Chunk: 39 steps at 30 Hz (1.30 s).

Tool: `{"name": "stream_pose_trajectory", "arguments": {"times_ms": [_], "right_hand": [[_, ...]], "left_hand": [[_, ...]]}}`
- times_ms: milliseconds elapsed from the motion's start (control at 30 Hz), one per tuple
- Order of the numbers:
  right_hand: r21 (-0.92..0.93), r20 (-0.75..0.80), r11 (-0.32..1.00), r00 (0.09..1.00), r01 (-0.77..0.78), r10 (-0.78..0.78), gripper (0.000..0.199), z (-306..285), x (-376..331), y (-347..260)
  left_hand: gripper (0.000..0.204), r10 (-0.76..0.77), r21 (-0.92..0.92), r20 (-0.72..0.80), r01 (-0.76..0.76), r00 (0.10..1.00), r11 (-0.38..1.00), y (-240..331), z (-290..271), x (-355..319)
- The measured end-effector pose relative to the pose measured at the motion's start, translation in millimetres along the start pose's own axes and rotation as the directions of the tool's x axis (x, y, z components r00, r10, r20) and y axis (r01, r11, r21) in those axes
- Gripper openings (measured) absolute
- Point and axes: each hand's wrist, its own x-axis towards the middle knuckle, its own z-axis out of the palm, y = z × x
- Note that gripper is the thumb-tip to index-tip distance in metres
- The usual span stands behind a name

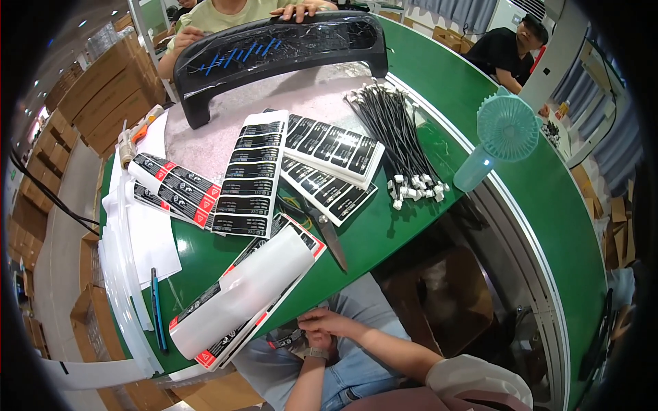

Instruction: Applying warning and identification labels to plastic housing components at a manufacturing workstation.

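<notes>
I see both hands in the lap at 6 o'clock, below the green table (384, 233) edge. The right hand (330, 322) lies over the left hand (317, 340), fingers curled together on a small black label (286, 337); the left hand's grip I cannot tell. Label sheets (250, 175) lie at 12 o'clock, scissors (327, 229) between.

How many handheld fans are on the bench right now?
1. A single teal handheld fan stands upright at the right edge of the green table, right of the bundle of black cables. Others may be hidden outside the view.
</notes>
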Motion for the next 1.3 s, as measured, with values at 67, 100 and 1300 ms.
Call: {"name": "stream_pose_trajectory", "arguments": {"times_ms": [67,100,1300], "right_hand": [[0.018,0.028,1.0,1.0,-0.004,0.003,0.024,-0.6,-0.1,-1.0],[0.022,0.052,1.0,0.999,-0.006,0.005,0.023,-1.3,-0.1,-1.6],[-0.552,-0.111,0.831,0.994,-0.068,0.007,0.025,-4.1,12.0,13.7]], "left_hand": [[0.045,0.032,-0.264,-0.04,-0.042,0.999,0.964,-5.5,-6.5,2.6],[0.045,0.019,-0.223,-0.024,-0.023,1.0,0.974,-5.5,-6.7,3.1],[0.023,-0.404,0.83,0.557,-0.473,0.726,0.294,296.4,237.1,-114.8]]}}
